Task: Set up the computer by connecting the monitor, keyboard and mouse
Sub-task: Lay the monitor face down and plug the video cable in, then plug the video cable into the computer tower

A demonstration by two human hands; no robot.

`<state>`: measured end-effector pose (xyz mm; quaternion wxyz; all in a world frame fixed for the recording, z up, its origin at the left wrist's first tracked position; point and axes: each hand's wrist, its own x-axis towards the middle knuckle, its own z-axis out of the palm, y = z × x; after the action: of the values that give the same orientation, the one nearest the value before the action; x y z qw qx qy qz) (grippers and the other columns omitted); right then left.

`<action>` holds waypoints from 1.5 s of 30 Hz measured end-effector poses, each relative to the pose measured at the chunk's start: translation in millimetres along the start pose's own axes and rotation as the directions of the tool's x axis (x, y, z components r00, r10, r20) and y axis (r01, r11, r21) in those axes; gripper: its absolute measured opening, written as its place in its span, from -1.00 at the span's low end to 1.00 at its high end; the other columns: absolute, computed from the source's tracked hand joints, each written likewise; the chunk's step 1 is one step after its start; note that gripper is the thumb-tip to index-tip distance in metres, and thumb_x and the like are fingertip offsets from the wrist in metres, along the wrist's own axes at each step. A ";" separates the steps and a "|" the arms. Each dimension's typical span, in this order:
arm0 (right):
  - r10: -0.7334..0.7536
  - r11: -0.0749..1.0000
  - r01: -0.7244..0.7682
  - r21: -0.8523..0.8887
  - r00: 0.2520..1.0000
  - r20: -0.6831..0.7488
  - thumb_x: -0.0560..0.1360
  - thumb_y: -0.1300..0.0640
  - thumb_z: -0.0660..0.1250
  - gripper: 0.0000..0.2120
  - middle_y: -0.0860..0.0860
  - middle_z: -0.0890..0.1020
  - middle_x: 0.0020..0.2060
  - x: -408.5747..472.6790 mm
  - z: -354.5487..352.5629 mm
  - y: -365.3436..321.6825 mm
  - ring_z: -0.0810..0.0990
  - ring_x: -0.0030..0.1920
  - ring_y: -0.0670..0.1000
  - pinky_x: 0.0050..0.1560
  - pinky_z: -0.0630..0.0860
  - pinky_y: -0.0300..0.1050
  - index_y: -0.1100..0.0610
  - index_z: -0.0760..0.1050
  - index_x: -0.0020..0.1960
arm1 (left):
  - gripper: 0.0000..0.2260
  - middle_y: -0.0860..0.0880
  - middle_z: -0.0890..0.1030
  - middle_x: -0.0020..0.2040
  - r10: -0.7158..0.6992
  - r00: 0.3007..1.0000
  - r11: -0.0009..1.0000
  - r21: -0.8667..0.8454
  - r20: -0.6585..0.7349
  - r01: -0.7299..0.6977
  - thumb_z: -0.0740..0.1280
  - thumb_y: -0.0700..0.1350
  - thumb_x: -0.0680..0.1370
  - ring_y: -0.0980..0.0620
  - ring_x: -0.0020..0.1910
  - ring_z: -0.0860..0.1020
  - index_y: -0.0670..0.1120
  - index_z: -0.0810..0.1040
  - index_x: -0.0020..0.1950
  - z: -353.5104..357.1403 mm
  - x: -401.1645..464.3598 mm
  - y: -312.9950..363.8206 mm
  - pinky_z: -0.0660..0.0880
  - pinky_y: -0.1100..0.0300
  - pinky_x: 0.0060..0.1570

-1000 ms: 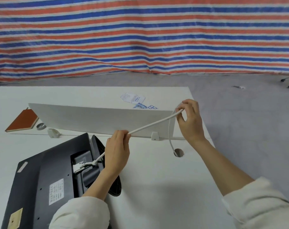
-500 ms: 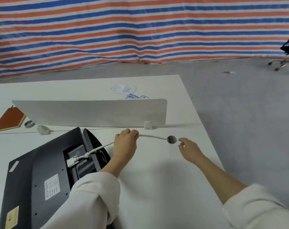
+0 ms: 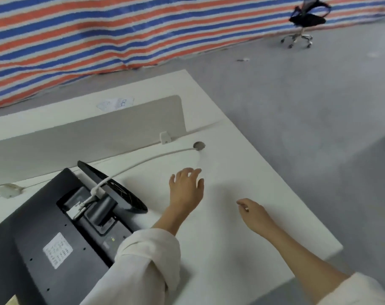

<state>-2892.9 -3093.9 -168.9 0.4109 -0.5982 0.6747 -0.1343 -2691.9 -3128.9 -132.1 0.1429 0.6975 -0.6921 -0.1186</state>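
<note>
A black monitor (image 3: pixel 44 234) lies face down on the white desk (image 3: pixel 231 227), its round stand (image 3: pixel 119 190) pointing up toward the divider. A white cable (image 3: pixel 147 160) is plugged into the monitor's back and runs across the desk into a round cable hole (image 3: pixel 198 145). My left hand (image 3: pixel 186 190) hovers over the desk just right of the stand, fingers spread and holding nothing. My right hand (image 3: pixel 253 213) hangs lower and to the right, fingers loosely curled, empty. No keyboard or mouse is in view.
A grey divider panel (image 3: pixel 88 133) stands along the desk's back, held by white brackets (image 3: pixel 165 137). Paper (image 3: pixel 115 103) lies behind it. A black office chair (image 3: pixel 306 20) stands far right on the grey floor. The desk's right edge is near my right hand.
Both hands let go of the white cable, which now lies flat on the desk running into the hole. The hands drew back toward me, and the view swung right.
</note>
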 end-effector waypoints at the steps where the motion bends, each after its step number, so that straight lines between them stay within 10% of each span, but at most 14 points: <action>1: 0.021 0.997 -0.016 0.069 0.997 -0.078 0.61 0.17 0.11 -0.70 0.09 0.54 0.19 -16.0 6.0 8.8 0.50 0.12 0.03 0.07 0.41 -0.18 0.17 0.43 0.30 | -0.66 -0.02 0.45 0.34 0.032 0.999 0.996 -0.086 -0.008 -0.033 0.14 0.01 0.60 -0.05 0.32 0.39 0.02 0.43 0.36 6.0 -16.4 7.4 0.22 0.00 0.36; 8: 0.382 0.856 -0.108 0.505 0.792 -0.477 0.58 0.29 0.11 -0.78 0.08 0.59 -0.03 -158.9 72.0 101.6 0.58 0.02 0.12 0.02 0.46 -0.10 0.23 0.49 0.13 | -0.60 -0.08 0.51 0.27 0.391 0.880 0.902 -0.305 0.270 -0.307 0.11 0.02 0.56 -0.12 0.22 0.48 -0.06 0.47 0.34 72.5 -174.6 53.4 0.40 0.05 0.21; 17: 0.714 0.629 -0.409 0.661 0.641 -0.283 0.60 0.19 0.12 -0.74 0.14 0.57 0.13 -278.6 149.7 232.0 0.56 0.07 0.13 0.08 0.49 0.01 0.17 0.45 0.23 | -0.65 -0.08 0.44 0.31 0.494 0.638 0.868 -0.298 0.591 -0.397 0.18 -0.05 0.62 -0.08 0.28 0.41 -0.09 0.38 0.40 166.0 -279.3 84.2 0.34 0.13 0.23; 22: 0.741 0.591 -0.472 0.655 0.638 -0.209 0.59 0.20 0.11 -0.72 0.13 0.58 0.06 -278.9 193.4 300.5 0.51 -0.15 0.05 -0.11 0.39 -0.13 0.16 0.42 0.27 | -0.66 -0.13 0.43 0.33 0.289 0.684 0.955 -0.251 0.670 -0.158 0.19 -0.08 0.62 -0.11 0.28 0.43 -0.13 0.40 0.37 264.5 -312.6 72.7 0.36 0.14 0.22; 28: 0.711 0.595 -0.413 0.689 0.670 -0.213 0.59 0.18 0.09 -0.70 0.12 0.56 0.13 -208.2 268.4 367.6 0.54 0.05 0.11 0.02 0.40 -0.13 0.15 0.41 0.28 | -0.64 -0.14 0.43 0.34 0.133 0.778 0.990 -0.119 0.614 -0.076 0.22 -0.15 0.59 -0.13 0.31 0.41 -0.13 0.37 0.39 383.9 -284.9 5.6 0.36 0.09 0.25; 35: 0.547 0.670 -0.166 0.724 0.770 -0.330 0.60 0.17 0.15 -0.66 0.18 0.51 0.24 -57.7 347.0 412.0 0.48 0.24 0.16 0.18 0.36 -0.11 0.24 0.36 0.34 | -0.58 -0.18 0.30 0.39 0.347 0.904 0.938 -0.094 0.250 -0.334 0.23 -0.07 0.59 -0.12 0.36 0.29 -0.14 0.29 0.42 500.4 -181.8 -67.7 0.25 0.09 0.30; 40: 0.454 0.558 0.115 0.822 0.787 -0.418 0.54 -0.07 0.24 -0.30 0.14 0.21 0.46 42.0 333.9 405.2 0.18 0.46 0.13 0.42 0.18 -0.03 0.23 0.02 0.51 | -0.36 -0.19 0.21 0.48 0.538 0.841 0.842 -0.085 0.061 -0.533 0.14 0.22 0.52 -0.17 0.49 0.10 -0.16 0.24 0.47 554.1 -133.4 -112.0 0.10 -0.02 0.43; 45: 0.563 0.435 0.011 0.900 0.777 -0.282 0.44 -0.16 0.35 0.05 0.14 -0.26 0.51 111.6 309.0 369.1 -0.24 0.49 0.26 0.42 -0.03 0.28 0.10 -0.39 0.49 | -0.34 -0.11 0.15 0.52 0.645 0.763 0.749 -0.165 -0.043 -0.642 0.06 0.25 0.49 -0.07 0.53 -0.05 -0.12 0.25 0.47 572.6 -104.6 -123.9 -0.03 0.09 0.43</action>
<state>-2923.1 -3008.8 -654.7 0.4588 -0.1152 0.6914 -0.5461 -2785.9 -3044.4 -713.6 0.2280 0.4010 -0.8781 -0.1266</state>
